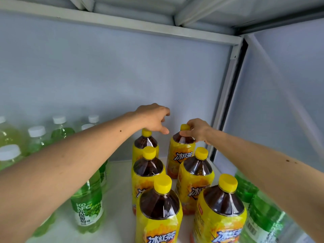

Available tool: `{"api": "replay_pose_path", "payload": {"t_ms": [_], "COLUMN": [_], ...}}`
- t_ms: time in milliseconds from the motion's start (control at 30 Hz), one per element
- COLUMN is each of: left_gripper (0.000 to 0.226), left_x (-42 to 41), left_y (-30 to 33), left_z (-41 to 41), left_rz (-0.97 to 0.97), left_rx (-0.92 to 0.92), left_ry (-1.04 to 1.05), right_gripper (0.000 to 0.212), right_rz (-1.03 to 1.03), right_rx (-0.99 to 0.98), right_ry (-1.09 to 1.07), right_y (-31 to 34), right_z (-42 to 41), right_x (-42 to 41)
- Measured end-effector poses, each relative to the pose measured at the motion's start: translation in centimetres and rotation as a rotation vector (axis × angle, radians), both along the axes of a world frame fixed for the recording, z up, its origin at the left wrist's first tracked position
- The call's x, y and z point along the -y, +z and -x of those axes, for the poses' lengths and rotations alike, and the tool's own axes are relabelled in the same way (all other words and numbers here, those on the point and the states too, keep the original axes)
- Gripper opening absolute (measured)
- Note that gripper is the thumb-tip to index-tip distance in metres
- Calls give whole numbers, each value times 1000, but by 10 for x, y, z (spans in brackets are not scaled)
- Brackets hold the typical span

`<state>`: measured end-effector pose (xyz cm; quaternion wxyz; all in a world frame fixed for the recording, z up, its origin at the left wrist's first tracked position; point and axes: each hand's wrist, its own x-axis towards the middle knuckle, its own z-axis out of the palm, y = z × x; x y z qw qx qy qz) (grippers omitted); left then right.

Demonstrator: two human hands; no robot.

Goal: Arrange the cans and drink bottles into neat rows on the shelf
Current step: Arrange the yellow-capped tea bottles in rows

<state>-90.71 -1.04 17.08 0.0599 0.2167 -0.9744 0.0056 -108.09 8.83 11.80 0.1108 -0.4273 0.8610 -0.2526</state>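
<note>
The right hand has its grip closed on the yellow cap of the back-right tea bottle: thumb under the cap's near side, fingers curled over its far side. The left hand hovers over the back-left tea bottle, its grip released, fingers spread and loosely bent, thumb pointing toward the right hand; whether it touches that bottle's cap cannot be told, since the hand hides part of it.

Six tea bottles stand in two rows of three running from the shelf's front edge toward its back right corner. Each has dark brown tea visible at the shoulder, a yellow wrap label with blue-and-white lettering, and a yellow screw cap. All stand upright, long axis vertical, caps up. The held bottle stands a little apart from the middle-right bottle, near the back wall.

To the left, green bottles with white caps stand upright in rows toward the shelf's left edge, partly hidden behind the left forearm. At the shelf's right edge more green bottles stand beside the front-right tea bottle, partly behind the right forearm.
</note>
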Motion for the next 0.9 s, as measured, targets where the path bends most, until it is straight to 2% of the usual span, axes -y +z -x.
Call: {"api": "replay_pose_path", "payload": {"t_ms": [267, 367, 467, 600, 700, 733, 867, 900], "left_gripper": [70, 68, 66, 62, 62, 62, 61, 62], "left_x": [-3, -7, -12, -18, -26, -30, -39, -40], "left_y": [-1, 2, 4, 3, 3, 3, 1, 0], "left_z": [9, 8, 5, 3, 2, 2, -1, -3], "left_rz": [-8, -15, -26, 0, 5, 2, -14, -20], "left_rx": [8, 11, 17, 11, 13, 17, 31, 34], "left_ry": [-24, -35, -47, -66, -92, -100, -133, -139], "right_gripper": [56, 67, 66, 73, 73, 71, 36, 33], "right_rz": [-37, 60, 102, -121, -228, -229, -106, -74], "right_rx": [34, 64, 132, 225, 165, 134, 105, 103], "right_ry": [19, 51, 92, 209, 239, 242, 285, 292], "right_y": [9, 30, 44, 40, 25, 19, 4, 1], "right_z": [2, -4, -13, -21, -24, -24, -24, -25], "right_x": [-12, -30, -59, -91, -100, -100, -103, -104]}}
